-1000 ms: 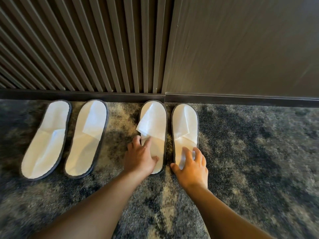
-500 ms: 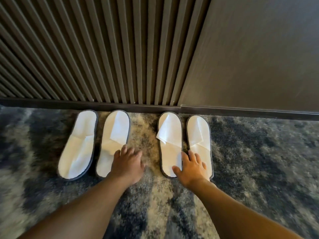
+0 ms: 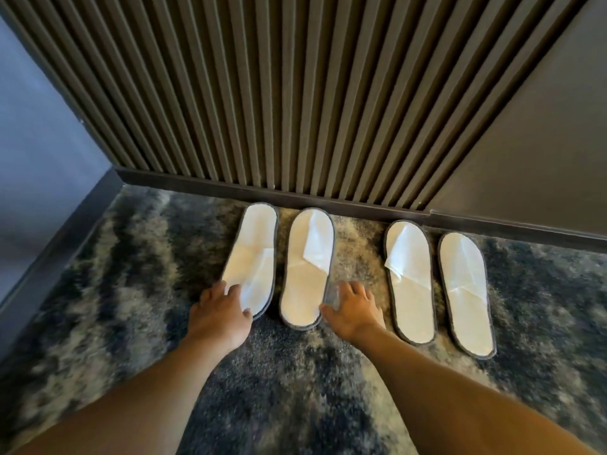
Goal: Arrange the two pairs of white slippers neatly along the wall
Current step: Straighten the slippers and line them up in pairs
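Two pairs of white slippers with grey edging lie on the carpet, toes toward the wall. The left pair is a leftmost slipper, tilted slightly, and its mate. The right pair is one slipper and the far-right one, side by side and untouched. My left hand rests with spread fingers on the heel end of the leftmost slipper. My right hand touches the right heel edge of the second slipper, fingers apart and blurred.
A dark slatted wall with a baseboard runs behind the slippers; a plain dark panel continues to the right. A blue-grey side wall closes the left corner. Mottled grey carpet covers the floor.
Both hands left the right pair and moved left to the heels of the left pair. The view swung left, bringing the corner into sight.
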